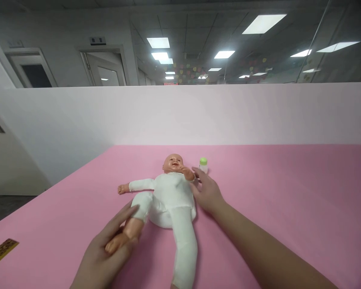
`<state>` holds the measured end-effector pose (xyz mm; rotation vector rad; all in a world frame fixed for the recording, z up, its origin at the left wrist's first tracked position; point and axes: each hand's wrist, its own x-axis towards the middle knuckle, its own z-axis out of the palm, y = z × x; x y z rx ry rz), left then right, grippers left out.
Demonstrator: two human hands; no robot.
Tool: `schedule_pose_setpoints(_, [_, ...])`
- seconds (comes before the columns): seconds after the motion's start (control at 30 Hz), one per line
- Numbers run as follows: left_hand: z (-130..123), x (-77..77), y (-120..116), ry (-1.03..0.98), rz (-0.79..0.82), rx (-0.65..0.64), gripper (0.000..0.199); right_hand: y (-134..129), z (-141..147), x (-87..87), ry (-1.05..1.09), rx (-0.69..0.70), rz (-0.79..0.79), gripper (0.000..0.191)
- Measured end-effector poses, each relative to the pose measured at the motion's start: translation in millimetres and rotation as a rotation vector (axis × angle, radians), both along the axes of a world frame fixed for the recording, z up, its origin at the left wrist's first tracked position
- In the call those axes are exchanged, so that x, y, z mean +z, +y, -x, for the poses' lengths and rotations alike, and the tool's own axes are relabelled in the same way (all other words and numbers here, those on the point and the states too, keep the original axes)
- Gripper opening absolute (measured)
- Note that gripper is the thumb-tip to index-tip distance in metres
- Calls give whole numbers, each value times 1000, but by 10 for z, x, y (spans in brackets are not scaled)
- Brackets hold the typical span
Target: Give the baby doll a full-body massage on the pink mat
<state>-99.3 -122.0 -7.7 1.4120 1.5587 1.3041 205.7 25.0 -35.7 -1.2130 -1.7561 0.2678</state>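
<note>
A baby doll [174, 192] with a white cloth body lies on its back on the pink table, its head pointing away from me. My left hand [110, 245] is wrapped round the doll's lower leg on the left, which is bent up off the surface. At the doll's other side, my right hand [206, 190] has its thumb and fingers around the raised forearm near the wrist. The arm on the left stretches out sideways, and the leg on the right lies straight toward me. Just past my right fingertips stands a small bottle [203, 164] with a green cap.
The pink tabletop [282, 200] runs back to a low white partition [198, 114]. A yellow sticker [2, 253] with a dark printed pattern is at the table's left edge. A door [9, 160] with a handle stands at the far left.
</note>
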Motion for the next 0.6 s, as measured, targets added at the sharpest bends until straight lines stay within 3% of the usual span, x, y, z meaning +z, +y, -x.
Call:
schedule_pose_setpoints(0.13, [-151, 206, 356, -216, 79, -99, 76, -17, 110, -21, -336, 144, -164, 48])
schedule_pose_setpoints(0.27, [-311, 304, 644, -312, 148, -204, 76, -18, 158, -25, -478, 153, -210, 38])
schedule_pose_setpoints(0.43, [-388, 225, 845, -430, 200, -192, 83, 9, 164, -68, -478, 166, -194, 36])
schedule_pose_setpoints(0.6, [-348, 155, 702, -321, 143, -173, 84, 19, 148, -116, -279, 104, -33, 31])
